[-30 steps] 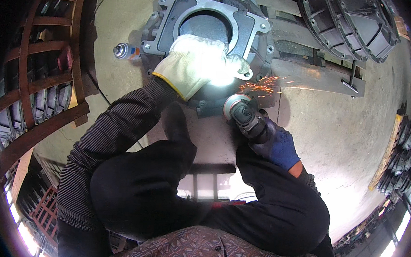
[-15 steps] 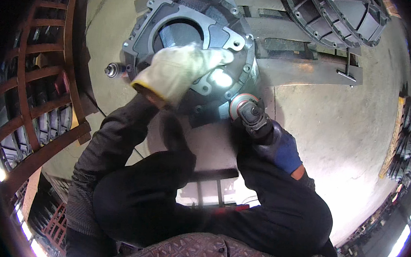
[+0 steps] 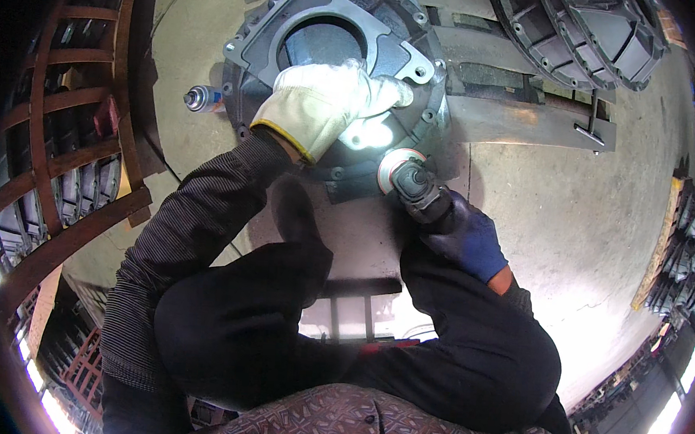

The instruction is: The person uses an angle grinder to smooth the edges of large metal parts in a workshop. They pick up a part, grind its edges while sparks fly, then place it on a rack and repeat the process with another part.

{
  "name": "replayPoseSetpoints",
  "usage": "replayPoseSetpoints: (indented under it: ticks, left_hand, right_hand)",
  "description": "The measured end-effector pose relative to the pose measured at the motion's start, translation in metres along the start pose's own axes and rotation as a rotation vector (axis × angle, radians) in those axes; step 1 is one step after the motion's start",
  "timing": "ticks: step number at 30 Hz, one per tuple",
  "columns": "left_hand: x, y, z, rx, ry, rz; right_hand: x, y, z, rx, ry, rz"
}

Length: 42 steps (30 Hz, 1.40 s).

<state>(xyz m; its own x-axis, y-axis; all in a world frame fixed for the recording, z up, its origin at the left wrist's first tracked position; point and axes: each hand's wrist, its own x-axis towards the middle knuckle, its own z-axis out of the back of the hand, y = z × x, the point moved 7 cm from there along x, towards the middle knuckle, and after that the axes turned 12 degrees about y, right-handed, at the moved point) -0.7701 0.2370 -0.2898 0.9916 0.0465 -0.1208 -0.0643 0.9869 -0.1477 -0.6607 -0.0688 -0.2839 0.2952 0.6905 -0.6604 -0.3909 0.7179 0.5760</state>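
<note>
A large grey cast-metal housing (image 3: 393, 54) with a round opening and bolt holes around its rim lies in front of me. My left hand (image 3: 322, 104), in a white glove with a yellow-edged cuff, rests on its face below the opening, fingers stretched toward the right. A bright spot of light falls beside those fingers. In a blue and dark glove, my right hand (image 3: 473, 242) is wrapped round an angle grinder (image 3: 417, 191). The grinder's disc (image 3: 390, 169) is at the near right rim of the housing; whether they touch I cannot tell.
A spray can (image 3: 205, 98) lies left of the housing. More castings (image 3: 577, 36) stand at the far right, by a slatted pallet (image 3: 520, 120) with a metal handle. A brown metal rack (image 3: 115, 83) holding parts runs along the left. Further parts (image 3: 680, 245) are stacked at right.
In the view, the housing and my left hand sit further right and slightly higher. The grinder has shifted a little left, its disc closer to the light spot. My right hand keeps its grip.
</note>
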Motion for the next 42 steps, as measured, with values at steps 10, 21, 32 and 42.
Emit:
replayPoseSetpoints:
  ticks: [10, 21, 32, 42]
  left_hand:
    - [0.013, -0.018, 0.038, 0.151, -0.115, -0.162]
    - [0.029, 0.009, 0.027, -0.027, 0.254, -0.201]
    - [-0.017, 0.045, -0.103, -0.89, 0.006, 0.11]
    - [0.004, 0.012, -0.017, 0.07, 0.263, -0.015]
  right_hand:
    - [0.001, 0.005, 0.002, 0.008, -0.006, -0.034]
    - [-0.009, -0.017, 0.001, 0.086, -0.04, -0.015]
    - [0.005, -0.015, 0.001, -0.018, -0.036, -0.033]
    - [-0.002, 0.007, 0.015, 0.046, -0.079, -0.062]
